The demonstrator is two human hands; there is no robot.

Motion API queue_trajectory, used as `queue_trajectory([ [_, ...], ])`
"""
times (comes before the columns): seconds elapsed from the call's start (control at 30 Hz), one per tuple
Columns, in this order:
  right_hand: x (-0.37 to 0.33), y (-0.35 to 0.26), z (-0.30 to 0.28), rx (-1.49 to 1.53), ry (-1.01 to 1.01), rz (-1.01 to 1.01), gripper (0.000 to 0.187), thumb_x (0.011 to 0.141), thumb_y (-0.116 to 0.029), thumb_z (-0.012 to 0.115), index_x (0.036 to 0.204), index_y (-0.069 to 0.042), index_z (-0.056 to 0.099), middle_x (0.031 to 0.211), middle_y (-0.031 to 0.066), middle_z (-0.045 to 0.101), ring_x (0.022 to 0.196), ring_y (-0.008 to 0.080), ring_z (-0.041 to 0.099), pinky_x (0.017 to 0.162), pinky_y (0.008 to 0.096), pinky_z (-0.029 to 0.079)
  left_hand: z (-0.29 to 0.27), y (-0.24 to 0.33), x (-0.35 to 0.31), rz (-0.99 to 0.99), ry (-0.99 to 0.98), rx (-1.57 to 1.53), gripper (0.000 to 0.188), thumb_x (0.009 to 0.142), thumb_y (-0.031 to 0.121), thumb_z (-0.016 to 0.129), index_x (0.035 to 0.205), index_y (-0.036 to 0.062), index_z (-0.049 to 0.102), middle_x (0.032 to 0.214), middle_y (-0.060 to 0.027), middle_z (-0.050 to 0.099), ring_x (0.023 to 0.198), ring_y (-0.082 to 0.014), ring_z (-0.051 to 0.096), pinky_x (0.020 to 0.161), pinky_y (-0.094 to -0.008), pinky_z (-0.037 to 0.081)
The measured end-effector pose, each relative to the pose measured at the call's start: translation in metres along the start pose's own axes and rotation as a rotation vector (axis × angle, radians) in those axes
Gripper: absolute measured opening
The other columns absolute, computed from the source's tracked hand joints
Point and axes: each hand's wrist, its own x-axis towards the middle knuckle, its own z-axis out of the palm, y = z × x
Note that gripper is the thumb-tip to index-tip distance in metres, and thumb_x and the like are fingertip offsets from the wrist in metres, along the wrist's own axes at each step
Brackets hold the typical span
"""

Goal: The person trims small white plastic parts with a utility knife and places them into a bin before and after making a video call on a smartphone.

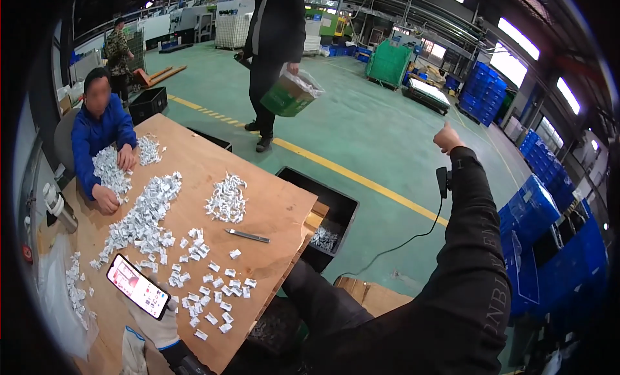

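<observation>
Phone (138, 286) is showing a lit screen above the wooden table (278, 210), with the gloved left hand (160, 326) clamping its lower end. Small white pieces (226, 289) are lying near it, and a thin dark tool (247, 235) is resting beyond. Well apart, the bare right hand (447, 140) is hovering with fingers folded together, one digit sticking up.
</observation>
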Motion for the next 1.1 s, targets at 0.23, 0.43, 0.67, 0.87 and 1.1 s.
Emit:
queue_trajectory([
  [0.23,-0.017,-0.016,-0.092,0.022,-0.227,0.072,0.070,0.090,-0.021,0.064,0.147,-0.006,0.026,0.075,0.0082,0.064,0.053,0.0199,0.061,0.047,0.0348,0.049,-0.023,-0.023,0.028,-0.061,-0.059,-0.078,0.058,0.100,0.059,0.044,0.136,0.0154,0.054,0.117,-0.0097,0.069,0.091,-0.0294,0.073,0.050,-0.0399,0.062],
  [0.43,-0.026,-0.047,-0.097,-0.050,-0.270,0.060,0.048,0.090,-0.021,0.064,0.128,-0.003,0.041,0.075,0.0092,0.065,0.055,0.0204,0.063,0.047,0.0342,0.049,-0.024,-0.018,0.025,-0.059,-0.061,-0.123,0.058,0.100,0.060,0.044,0.137,0.0162,0.054,0.120,-0.0108,0.068,0.093,-0.0306,0.072,0.052,-0.0427,0.063],
  [0.67,-0.039,-0.036,-0.041,-0.066,-0.524,-0.052,0.032,0.088,-0.022,0.068,0.110,-0.003,0.055,0.076,0.0079,0.065,0.053,0.0190,0.060,0.044,0.0336,0.047,-0.007,-0.016,0.020,-0.126,-0.149,-0.195,0.058,0.099,0.062,0.042,0.136,0.0184,0.055,0.118,-0.0121,0.069,0.089,-0.0317,0.073,0.050,-0.0436,0.063],
  [0.87,-0.094,-0.040,0.041,-0.121,-0.698,-0.173,0.037,0.085,-0.022,0.069,0.113,-0.002,0.054,0.078,0.0105,0.066,0.052,0.0187,0.060,0.045,0.0340,0.047,-0.018,-0.019,0.021,-0.167,-0.142,-0.162,0.059,0.098,0.064,0.042,0.133,0.0184,0.057,0.115,-0.0114,0.069,0.086,-0.0320,0.073,0.045,-0.0419,0.060],
  [1.1,-0.040,-0.017,-0.037,-0.026,-0.444,0.028,0.032,0.086,-0.022,0.069,0.105,-0.002,0.053,0.082,0.0111,0.066,0.055,0.0219,0.063,0.046,0.0366,0.051,-0.008,-0.023,0.018,-0.192,-0.143,-0.121,0.060,0.097,0.066,0.043,0.129,0.0178,0.058,0.109,-0.0111,0.070,0.084,-0.0303,0.073,0.041,-0.0382,0.057],
])
